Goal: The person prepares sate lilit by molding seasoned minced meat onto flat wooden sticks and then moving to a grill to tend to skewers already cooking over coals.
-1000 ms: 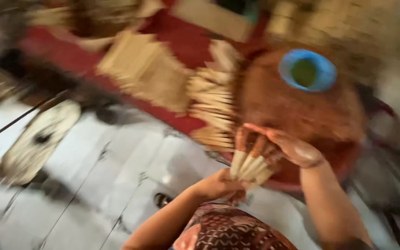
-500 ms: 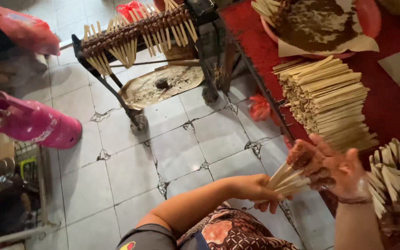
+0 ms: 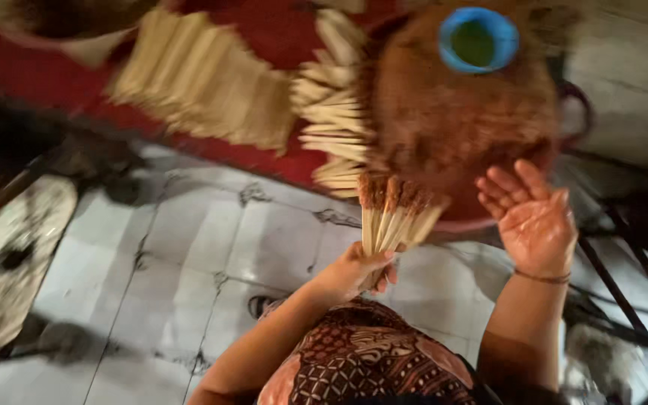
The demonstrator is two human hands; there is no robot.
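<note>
My left hand [image 3: 360, 268] grips a fanned bunch of thin pale sticks [image 3: 393, 223] by their lower ends; their upper tips are coated in brown powder. My right hand [image 3: 534, 216] is raised beside the bunch, palm up, fingers spread, holding nothing. Just beyond both hands lies a large round tray heaped with brown powder [image 3: 444, 112], with a blue bowl [image 3: 478, 40] resting on the heap.
More pale sticks [image 3: 331, 112] lie fanned along the tray's left side, and a bigger pile [image 3: 204, 82] rests on a red mat [image 3: 264, 30]. A round dusty plate [image 3: 9, 262] sits on the white tiled floor at left. Dark metal bars [image 3: 639, 262] cross at right.
The view swung from the rack and pink container back to the powder tray. The sticks' tips now show brown powder, and my right hand has come off the bunch and opened.
</note>
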